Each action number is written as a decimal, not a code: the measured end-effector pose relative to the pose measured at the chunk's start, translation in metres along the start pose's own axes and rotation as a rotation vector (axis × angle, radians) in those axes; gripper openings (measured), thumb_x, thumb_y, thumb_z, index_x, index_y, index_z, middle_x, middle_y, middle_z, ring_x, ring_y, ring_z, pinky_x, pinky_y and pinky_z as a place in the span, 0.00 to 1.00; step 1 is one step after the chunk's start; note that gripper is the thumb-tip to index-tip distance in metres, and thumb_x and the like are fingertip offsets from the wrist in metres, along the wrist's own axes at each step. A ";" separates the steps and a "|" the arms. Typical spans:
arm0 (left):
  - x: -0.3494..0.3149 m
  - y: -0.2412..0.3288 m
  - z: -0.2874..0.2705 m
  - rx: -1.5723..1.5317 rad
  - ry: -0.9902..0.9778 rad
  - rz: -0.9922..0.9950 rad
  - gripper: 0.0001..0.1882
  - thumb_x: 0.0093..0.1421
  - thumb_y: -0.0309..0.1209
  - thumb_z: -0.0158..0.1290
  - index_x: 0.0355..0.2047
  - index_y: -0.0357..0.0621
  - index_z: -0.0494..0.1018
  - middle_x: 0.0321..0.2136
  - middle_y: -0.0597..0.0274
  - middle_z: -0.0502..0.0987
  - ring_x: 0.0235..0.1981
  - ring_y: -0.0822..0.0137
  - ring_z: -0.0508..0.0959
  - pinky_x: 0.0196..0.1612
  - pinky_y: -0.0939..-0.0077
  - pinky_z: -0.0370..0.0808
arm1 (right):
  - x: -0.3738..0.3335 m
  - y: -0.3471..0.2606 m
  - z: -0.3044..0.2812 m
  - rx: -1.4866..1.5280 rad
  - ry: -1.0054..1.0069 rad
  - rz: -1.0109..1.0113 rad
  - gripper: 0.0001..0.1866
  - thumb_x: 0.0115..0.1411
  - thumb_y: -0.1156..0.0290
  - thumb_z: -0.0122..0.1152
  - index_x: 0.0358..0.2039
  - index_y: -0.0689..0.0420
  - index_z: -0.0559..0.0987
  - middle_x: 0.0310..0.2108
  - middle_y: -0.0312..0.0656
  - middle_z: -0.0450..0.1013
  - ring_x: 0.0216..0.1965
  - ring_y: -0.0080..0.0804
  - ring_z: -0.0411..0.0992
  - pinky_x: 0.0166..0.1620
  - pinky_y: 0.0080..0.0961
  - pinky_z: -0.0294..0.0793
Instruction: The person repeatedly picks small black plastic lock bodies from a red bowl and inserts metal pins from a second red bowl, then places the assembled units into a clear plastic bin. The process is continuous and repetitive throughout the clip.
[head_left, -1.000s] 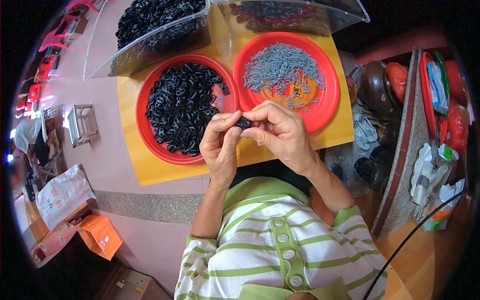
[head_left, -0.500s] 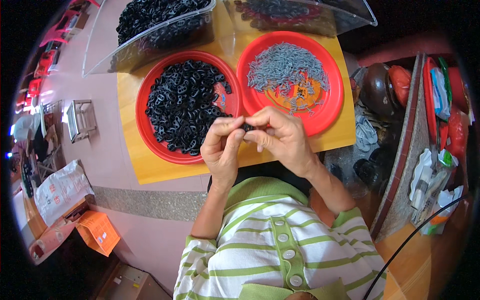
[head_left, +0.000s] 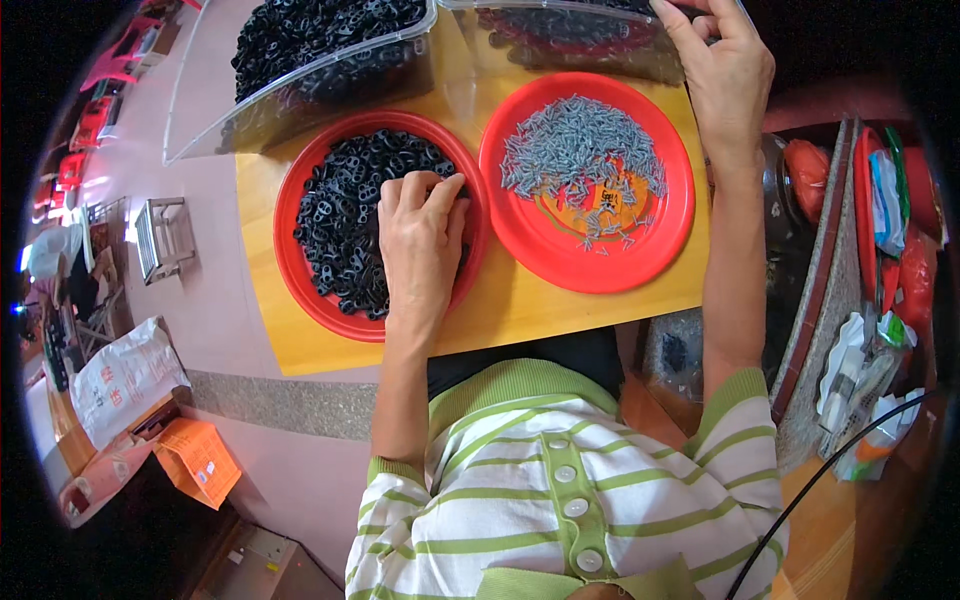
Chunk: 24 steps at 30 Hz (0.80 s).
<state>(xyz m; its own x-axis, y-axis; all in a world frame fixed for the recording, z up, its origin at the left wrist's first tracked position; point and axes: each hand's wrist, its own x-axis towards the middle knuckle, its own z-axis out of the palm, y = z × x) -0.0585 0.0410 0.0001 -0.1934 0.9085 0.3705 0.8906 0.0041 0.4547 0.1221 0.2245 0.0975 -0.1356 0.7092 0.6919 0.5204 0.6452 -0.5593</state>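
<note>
My left hand (head_left: 420, 235) reaches into a round red tray (head_left: 284, 270) filled with small black plastic pieces with holes (head_left: 345, 210). Its fingers are bent down among the pieces and pressed together; what they grip is hidden. Out at the upper right, my right hand (head_left: 728, 75) hangs over the corner of a clear plastic bin (head_left: 590, 40) of dark pieces. The thumb stands apart from the fingers, and nothing shows in them, though the upper frame edge cuts off the fingertips. A second red tray (head_left: 600, 280) holds a heap of small grey screw-like pins (head_left: 575, 145).
Another clear bin (head_left: 330, 75) heaped with black pieces stands at the far left of the yellow table (head_left: 520, 325). A metal stool (head_left: 162, 240) is on the floor to the left. Bags and packages (head_left: 860, 370) lie to the right, where a black cable (head_left: 830, 462) runs.
My hands were together over the front of the trays, pinching a small black piece. They have parted: the left into the black pieces, the right up to the far-right bin.
</note>
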 end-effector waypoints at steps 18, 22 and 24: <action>-0.010 0.012 -0.014 -0.306 0.127 -0.098 0.09 0.48 0.19 0.56 0.31 0.42 0.73 0.29 0.58 0.73 0.32 0.60 0.74 0.36 0.70 0.70 | -0.148 -0.018 0.015 0.183 -0.586 0.149 0.06 0.51 0.71 0.60 0.28 0.59 0.76 0.28 0.44 0.71 0.33 0.42 0.72 0.36 0.34 0.70; -0.037 0.027 -0.019 -0.752 0.106 -0.389 0.05 0.54 0.19 0.55 0.31 0.36 0.71 0.29 0.62 0.75 0.29 0.76 0.75 0.33 0.84 0.71 | -0.152 -0.016 0.023 0.073 -0.603 0.049 0.06 0.52 0.70 0.60 0.28 0.59 0.76 0.28 0.43 0.71 0.34 0.42 0.71 0.36 0.35 0.70; -0.050 0.034 -0.020 -0.936 0.064 -0.434 0.05 0.57 0.20 0.53 0.34 0.34 0.69 0.29 0.63 0.75 0.29 0.76 0.75 0.34 0.85 0.72 | -0.153 -0.016 0.024 0.076 -0.595 0.039 0.06 0.52 0.70 0.59 0.28 0.60 0.76 0.28 0.43 0.71 0.33 0.43 0.71 0.36 0.36 0.71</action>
<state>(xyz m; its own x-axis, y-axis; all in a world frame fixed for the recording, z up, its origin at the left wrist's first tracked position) -0.0265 -0.0123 0.0136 -0.4677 0.8823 0.0540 0.0676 -0.0252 0.9974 0.1146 0.1121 -0.0103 -0.5776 0.7560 0.3079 0.4758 0.6183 -0.6256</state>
